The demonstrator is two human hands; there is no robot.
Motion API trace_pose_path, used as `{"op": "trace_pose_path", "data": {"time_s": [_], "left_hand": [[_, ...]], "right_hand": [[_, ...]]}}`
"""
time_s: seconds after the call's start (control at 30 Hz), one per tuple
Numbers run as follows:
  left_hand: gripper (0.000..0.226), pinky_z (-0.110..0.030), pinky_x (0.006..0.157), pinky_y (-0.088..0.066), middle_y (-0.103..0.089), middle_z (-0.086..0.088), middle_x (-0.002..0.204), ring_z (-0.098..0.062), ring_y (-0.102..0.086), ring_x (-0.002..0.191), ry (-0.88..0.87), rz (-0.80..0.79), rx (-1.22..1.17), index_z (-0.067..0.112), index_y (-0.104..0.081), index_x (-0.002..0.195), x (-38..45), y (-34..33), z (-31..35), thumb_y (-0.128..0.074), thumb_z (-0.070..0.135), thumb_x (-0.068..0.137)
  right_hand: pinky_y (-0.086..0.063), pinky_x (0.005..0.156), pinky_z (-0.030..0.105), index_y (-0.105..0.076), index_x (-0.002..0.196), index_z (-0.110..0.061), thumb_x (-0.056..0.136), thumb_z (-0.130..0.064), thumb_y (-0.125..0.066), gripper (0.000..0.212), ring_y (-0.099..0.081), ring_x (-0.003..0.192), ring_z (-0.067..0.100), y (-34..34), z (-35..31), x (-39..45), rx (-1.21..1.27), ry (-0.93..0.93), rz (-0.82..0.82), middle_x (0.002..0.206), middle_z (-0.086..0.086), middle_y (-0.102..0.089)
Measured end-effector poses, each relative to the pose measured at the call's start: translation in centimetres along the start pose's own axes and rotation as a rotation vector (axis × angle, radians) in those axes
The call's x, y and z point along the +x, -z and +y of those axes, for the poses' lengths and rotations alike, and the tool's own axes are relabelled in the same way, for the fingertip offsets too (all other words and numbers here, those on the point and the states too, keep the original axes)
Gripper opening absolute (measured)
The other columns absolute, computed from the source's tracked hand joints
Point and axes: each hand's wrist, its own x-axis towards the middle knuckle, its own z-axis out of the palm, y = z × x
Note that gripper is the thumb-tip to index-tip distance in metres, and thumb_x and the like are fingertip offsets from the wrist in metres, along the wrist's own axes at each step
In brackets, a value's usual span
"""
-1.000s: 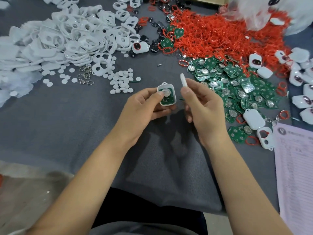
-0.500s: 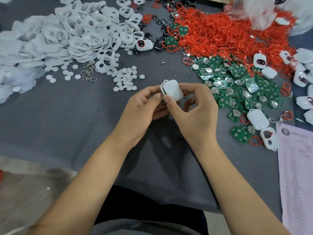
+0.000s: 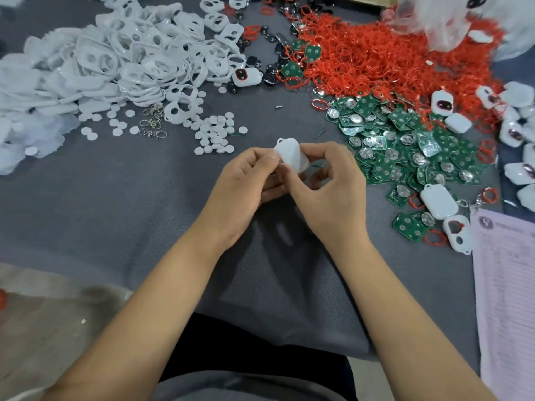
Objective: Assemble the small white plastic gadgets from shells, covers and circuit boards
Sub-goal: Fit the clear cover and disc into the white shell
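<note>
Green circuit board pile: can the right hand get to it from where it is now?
Probably yes, once freed. The circuit board pile lies just beyond the right hand on open cloth, nothing between. But both hands now pinch the white gadget, so the left hand must keep it.

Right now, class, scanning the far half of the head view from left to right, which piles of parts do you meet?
White covers → small white discs → red rings → green circuit boards → finished white gadgets.
</note>
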Motion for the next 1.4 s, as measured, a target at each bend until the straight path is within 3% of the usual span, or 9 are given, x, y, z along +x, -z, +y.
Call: {"op": "trace_pose_path", "data": {"time_s": [0.1, 0.27, 0.4, 0.53, 0.67, 0.8, 0.97, 1.1, 1.4], "left_hand": [[0.025, -0.033, 0.086, -0.059, -0.075, -0.023, 0.107, -0.032, -0.074, 0.107, -0.009, 0.021, -0.002, 0.011, -0.059, 0.096, 0.1, -0.1, 0.1, -0.059, 0.035, 0.103], [0.03, -0.03, 0.083, -0.061, -0.076, -0.021, 0.11, -0.034, -0.073, 0.108, -0.065, 0.08, 0.003, 0.001, -0.062, 0.125, -0.1, -0.4, 0.0, -0.056, 0.024, 0.108], [0.027, -0.032, 0.086, -0.061, -0.076, -0.022, 0.109, -0.031, -0.074, 0.103, -0.102, 0.104, 0.062, 0.0, -0.068, 0.122, -0.1, -0.4, 0.0, -0.055, 0.018, 0.108], [0.025, -0.035, 0.089, -0.061, -0.076, -0.016, 0.114, -0.03, -0.073, 0.111, -0.16, 0.099, 0.021, 0.002, -0.067, 0.122, -0.1, -0.3, -0.4, -0.056, 0.02, 0.107], [0.026, -0.035, 0.09, -0.06, -0.074, -0.014, 0.115, -0.026, -0.071, 0.112, -0.185, 0.12, 0.033, 0.011, -0.071, 0.12, -0.2, -0.3, -0.5, -0.062, 0.028, 0.102], [0.026, -0.055, 0.105, -0.054, -0.075, -0.012, 0.118, -0.036, -0.068, 0.118, -0.229, 0.115, 0.122, 0.016, -0.074, 0.115, -0.3, -0.2, -0.5, -0.066, 0.033, 0.098], [0.013, -0.037, 0.079, -0.064, -0.078, -0.008, 0.099, -0.026, -0.077, 0.095, -0.25, 0.103, 0.236, 0.012, -0.076, 0.105, -0.3, -0.2, -0.6, -0.066, 0.012, 0.098], [0.014, -0.025, 0.064, -0.06, -0.078, 0.0, 0.097, -0.016, -0.077, 0.085, -0.28, 0.024, 0.377, 0.021, -0.075, 0.112, -0.4, 0.2, -0.3, -0.067, 0.016, 0.101], [0.019, -0.029, 0.067, -0.062, -0.078, -0.009, 0.09, -0.019, -0.075, 0.072, -0.225, 0.018, 0.406, 0.004, -0.067, 0.117, 0.1, 0.5, -0.4, -0.062, 0.017, 0.105]], "right_hand": [[-0.045, 0.069, 0.014, -0.07, 0.109, -0.018, 0.085, -0.023, -0.084, 0.029, -0.061, 0.075, 0.01, 0.1, 0.0, 0.0, 0.058, 0.008, -0.055, 0.099, 0.0, -0.066], [-0.039, 0.077, 0.008, -0.073, 0.112, -0.012, 0.081, -0.013, -0.084, 0.032, -0.057, 0.086, 0.001, 0.3, -0.2, -0.1, 0.027, 0.092, -0.067, 0.101, 0.003, -0.063], [-0.043, 0.079, 0.011, -0.074, 0.117, -0.014, 0.083, -0.014, -0.084, 0.036, -0.059, 0.089, 0.002, 0.2, 0.1, 0.0, 0.031, 0.076, -0.087, 0.105, 0.002, -0.064], [-0.062, 0.059, 0.032, -0.07, 0.119, -0.015, 0.097, -0.016, -0.073, 0.022, -0.072, 0.078, 0.018, 0.0, -0.4, 0.3, 0.478, -0.243, -0.154, 0.104, 0.011, -0.069], [-0.062, 0.061, 0.032, -0.072, 0.107, -0.007, 0.099, -0.016, -0.07, 0.012, -0.073, 0.074, 0.018, 0.2, -0.3, 0.6, 0.658, -0.374, -0.178, 0.088, 0.007, -0.075], [-0.061, 0.062, 0.031, -0.073, 0.108, -0.009, 0.097, -0.017, -0.073, 0.013, -0.076, 0.079, 0.024, 0.1, -0.2, 0.4, 0.708, -0.421, -0.227, 0.095, 0.013, -0.077], [-0.059, 0.062, 0.028, -0.072, 0.096, -0.007, 0.096, -0.012, -0.07, 0.006, -0.068, 0.069, 0.017, 1.4, 0.6, 1.0, 0.812, -0.523, -0.311, 0.083, 0.009, -0.072], [-0.057, 0.056, 0.023, -0.071, 0.087, -0.008, 0.096, -0.01, -0.067, 0.01, -0.063, 0.059, 0.011, 2.3, 0.9, 1.6, 0.831, -0.568, -0.369, 0.072, 0.004, -0.069], [-0.057, 0.058, 0.021, -0.075, 0.1, -0.004, 0.096, -0.013, -0.071, 0.011, -0.068, 0.06, 0.012, 1.7, 1.1, 1.5, 0.731, -0.509, -0.287, 0.073, 0.006, -0.073]]}}
